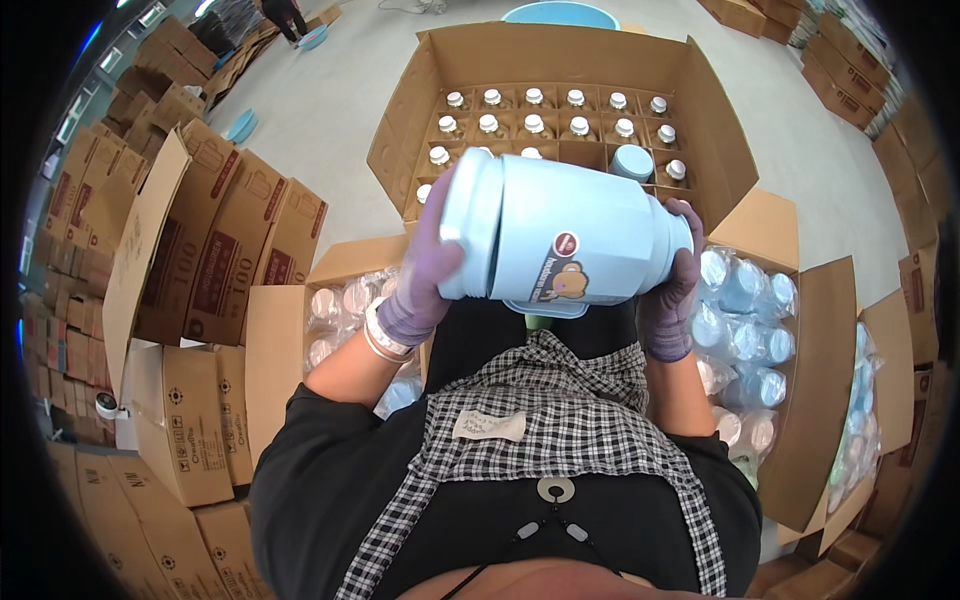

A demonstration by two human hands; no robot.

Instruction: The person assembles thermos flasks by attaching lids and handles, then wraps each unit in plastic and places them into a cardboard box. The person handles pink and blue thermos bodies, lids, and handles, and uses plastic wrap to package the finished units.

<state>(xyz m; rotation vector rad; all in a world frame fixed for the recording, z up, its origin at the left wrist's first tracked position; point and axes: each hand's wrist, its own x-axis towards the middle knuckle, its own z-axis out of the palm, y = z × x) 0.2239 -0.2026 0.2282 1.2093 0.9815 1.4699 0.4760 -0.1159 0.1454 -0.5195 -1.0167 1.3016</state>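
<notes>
A large light blue plastic jug (pixel 575 230) lies on its side in the air between my hands, a bear sticker facing up. My left hand (pixel 428 265), in a purple glove, grips its wide end. My right hand (pixel 675 290), gloved the same way, is wrapped round the narrower end. A handle-like piece (pixel 545 310) shows along the jug's lower side. Just beyond stands an open cardboard box (pixel 560 55) with dividers. White-capped clear bottles (pixel 533 125) fill many of its cells, and a light blue round-topped piece (pixel 632 162) sits in another. The jug hides the box's near cells.
At right, an open carton (pixel 818 400) holds plastic-wrapped light blue and pale pink round pieces (pixel 745 285). Another open carton (pixel 275 355) at left has similar pink pieces. Stacked cartons (pixel 210 240) line the left side. Blue basins (pixel 560 14) and a person (pixel 285 15) are farther off.
</notes>
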